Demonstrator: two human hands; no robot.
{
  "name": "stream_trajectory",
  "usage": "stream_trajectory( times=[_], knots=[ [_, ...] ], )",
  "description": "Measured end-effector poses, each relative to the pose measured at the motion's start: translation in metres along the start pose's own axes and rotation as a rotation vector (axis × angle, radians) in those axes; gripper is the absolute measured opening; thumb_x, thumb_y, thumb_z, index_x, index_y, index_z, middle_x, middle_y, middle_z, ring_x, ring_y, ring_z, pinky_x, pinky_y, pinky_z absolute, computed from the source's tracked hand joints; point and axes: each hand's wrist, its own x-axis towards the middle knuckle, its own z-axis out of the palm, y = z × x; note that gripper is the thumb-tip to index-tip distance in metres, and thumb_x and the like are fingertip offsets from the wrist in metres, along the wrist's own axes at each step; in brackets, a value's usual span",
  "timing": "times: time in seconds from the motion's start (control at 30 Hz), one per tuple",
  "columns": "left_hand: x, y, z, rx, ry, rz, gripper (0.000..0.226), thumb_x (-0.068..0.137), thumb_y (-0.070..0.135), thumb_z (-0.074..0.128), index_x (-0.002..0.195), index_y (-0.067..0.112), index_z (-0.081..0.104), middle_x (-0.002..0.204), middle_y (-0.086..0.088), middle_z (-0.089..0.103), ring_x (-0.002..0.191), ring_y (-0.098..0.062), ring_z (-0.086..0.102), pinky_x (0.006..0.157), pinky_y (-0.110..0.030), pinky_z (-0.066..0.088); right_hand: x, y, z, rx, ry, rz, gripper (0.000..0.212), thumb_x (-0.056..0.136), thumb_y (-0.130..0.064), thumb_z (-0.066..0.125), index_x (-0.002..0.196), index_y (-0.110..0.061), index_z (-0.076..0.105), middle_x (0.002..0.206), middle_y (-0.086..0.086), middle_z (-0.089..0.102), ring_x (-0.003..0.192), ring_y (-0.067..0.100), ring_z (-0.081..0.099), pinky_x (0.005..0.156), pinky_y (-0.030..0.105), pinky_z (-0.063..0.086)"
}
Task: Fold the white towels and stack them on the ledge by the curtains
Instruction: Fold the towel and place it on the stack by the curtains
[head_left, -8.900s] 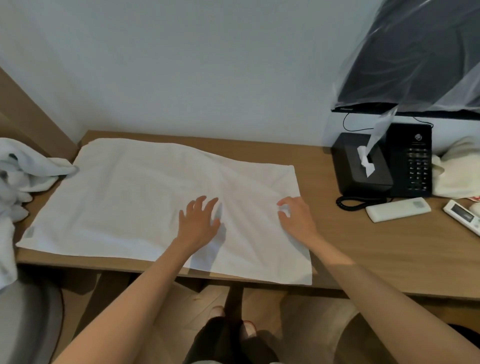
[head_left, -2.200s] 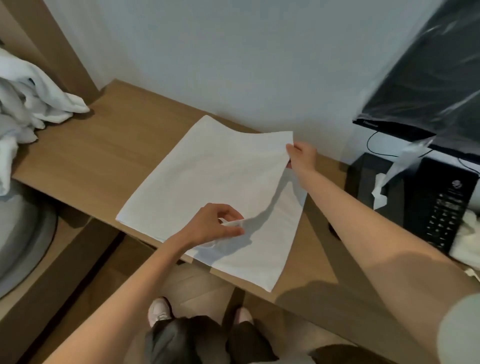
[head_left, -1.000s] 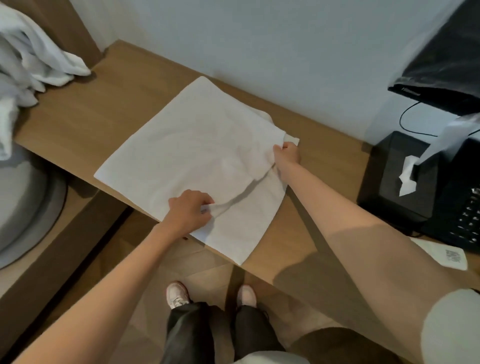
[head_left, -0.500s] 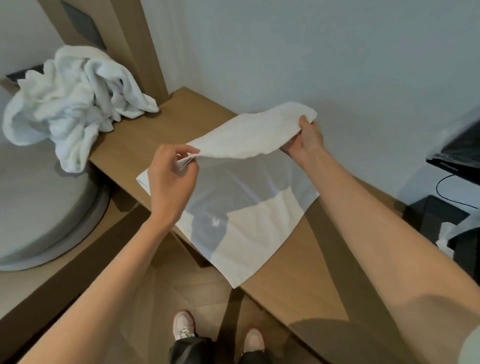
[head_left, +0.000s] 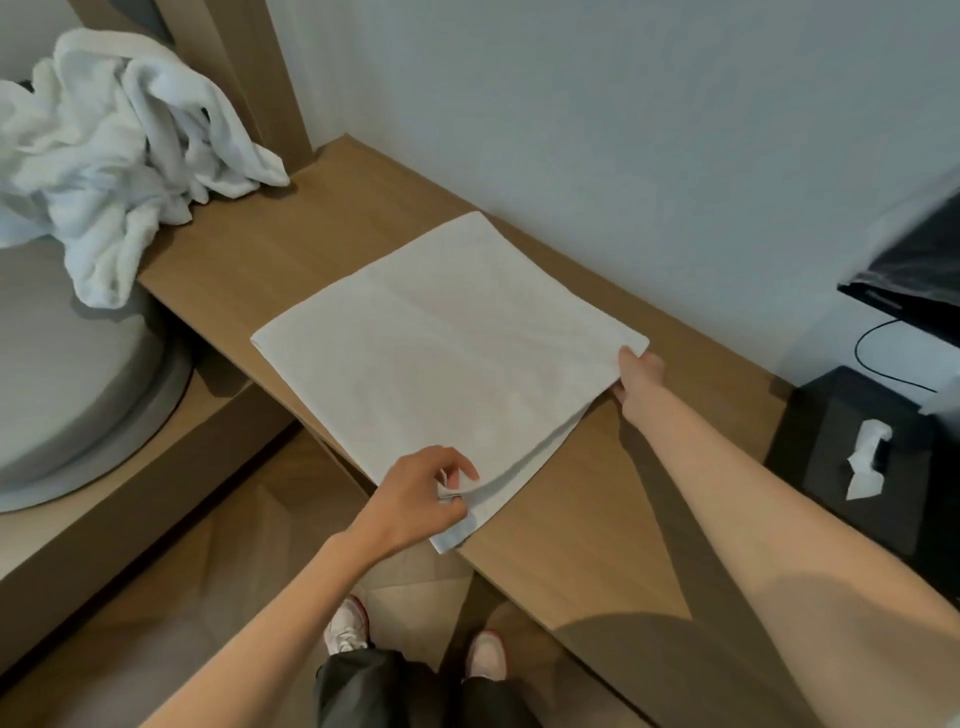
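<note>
Folded white towel (head_left: 441, 353) lying flat on the wooden bench (head_left: 597, 519), with its near corner overhanging the front edge. The left hand (head_left: 415, 499) pinches the layered near corner between thumb and fingers. The right hand (head_left: 636, 379) grips the right corner, fingers tucked beneath the cloth. The 2 hands are well apart, on adjacent corners. A heap of unfolded white towels (head_left: 114, 145) sits at the bench's left end, draping onto a grey rounded surface (head_left: 62, 389). A black tissue box (head_left: 852, 441) stands at right.
</note>
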Motion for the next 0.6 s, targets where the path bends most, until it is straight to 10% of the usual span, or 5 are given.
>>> stream_trajectory(
  times=[0.2, 0.4, 0.6],
  knots=[
    [-0.002, -0.011, 0.011, -0.050, -0.101, -0.085, 0.031, 0.065, 0.014, 0.064, 0.089, 0.033, 0.065, 0.075, 0.013, 0.059, 0.069, 0.000, 0.051, 0.066, -0.016, 0.045, 0.011, 0.011, -0.003, -0.226, 0.081, -0.130, 0.020, 0.097, -0.017, 0.040, 0.113, -0.008, 0.049, 0.104, 0.006, 0.053, 0.087, 0.021, 0.049, 0.066, 0.028, 0.037],
    [0.001, -0.014, 0.009, 0.017, -0.169, -0.045, 0.018, 0.078, 0.043, 0.064, 0.094, 0.034, 0.068, 0.084, 0.019, 0.065, 0.079, 0.002, 0.060, 0.073, -0.015, 0.051, 0.022, 0.018, -0.003, -0.419, 0.165, -0.289, 0.027, 0.096, -0.018, 0.047, 0.070, -0.014, 0.041, 0.067, -0.002, 0.041, 0.068, 0.019, 0.040, 0.066, 0.028, 0.031],
    [0.004, -0.015, 0.008, 0.026, -0.155, -0.065, 0.021, 0.082, 0.020, 0.056, 0.087, 0.036, 0.070, 0.084, 0.015, 0.069, 0.072, -0.003, 0.059, 0.067, -0.010, 0.046, 0.028, 0.019, -0.003, -0.540, 0.211, -0.397, 0.031, 0.092, -0.018, 0.051, 0.064, -0.016, 0.038, 0.061, -0.001, 0.038, 0.057, 0.018, 0.035, 0.055, 0.029, 0.027]
  ],
)
